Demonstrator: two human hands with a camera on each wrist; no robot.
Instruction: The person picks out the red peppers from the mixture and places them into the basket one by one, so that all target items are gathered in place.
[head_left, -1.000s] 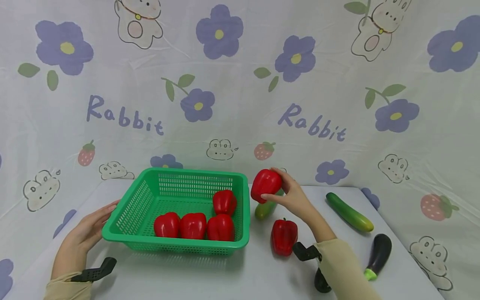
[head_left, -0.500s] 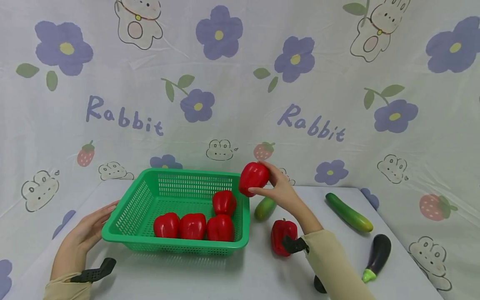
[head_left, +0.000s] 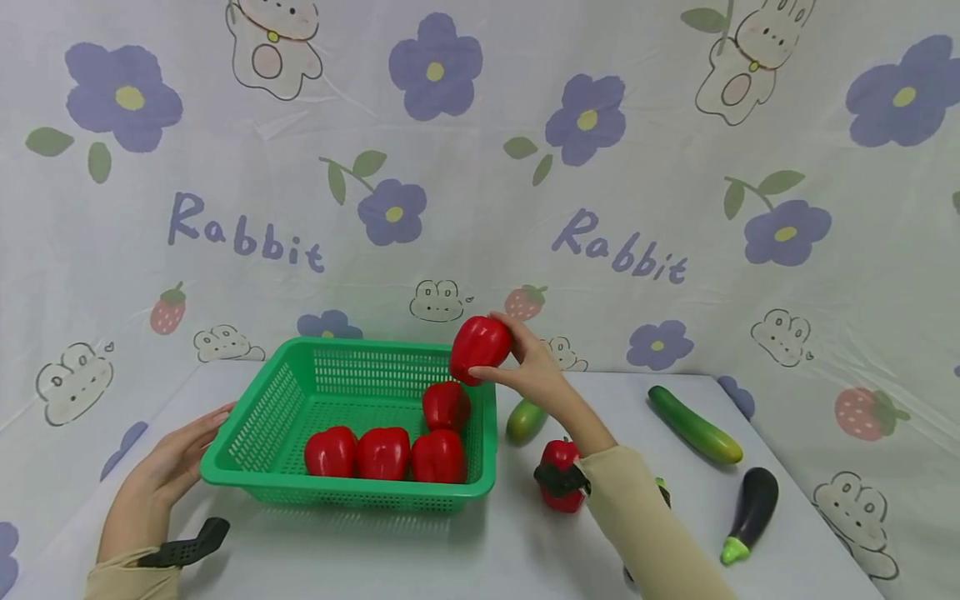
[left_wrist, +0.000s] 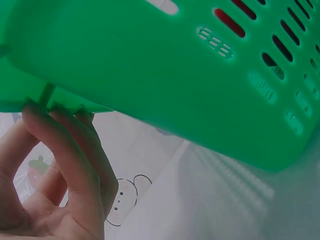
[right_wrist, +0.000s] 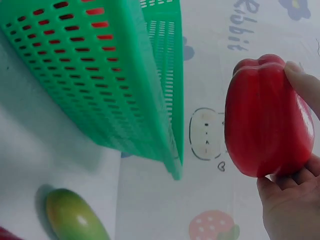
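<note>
My right hand [head_left: 536, 375] grips a red bell pepper [head_left: 480, 348] between thumb and fingers, above the right back corner of a green plastic basket [head_left: 352, 492]. The right wrist view shows this bell pepper [right_wrist: 267, 117] apart from the basket wall [right_wrist: 90, 65]. Several other red bell peppers [head_left: 384, 454] lie inside the basket, along its front and right side. At the basket's left rim is my left hand [head_left: 165, 467]. Its bent fingers [left_wrist: 70, 145] hold the rim by their tips in the left wrist view.
Right of the basket lie a red bell pepper [head_left: 562, 454], partly behind the wrist strap, and a green-yellow rounded fruit or vegetable [head_left: 527, 421]. Farther right are a cucumber [head_left: 693, 423] and an eggplant [head_left: 753, 508]. My right sleeve [head_left: 637, 517] mostly hides something dark. A patterned cloth hangs behind.
My right hand has carried the bell pepper leftward and slightly up, from beside the basket to over its right rim. My left hand and the basket have stayed in place.
</note>
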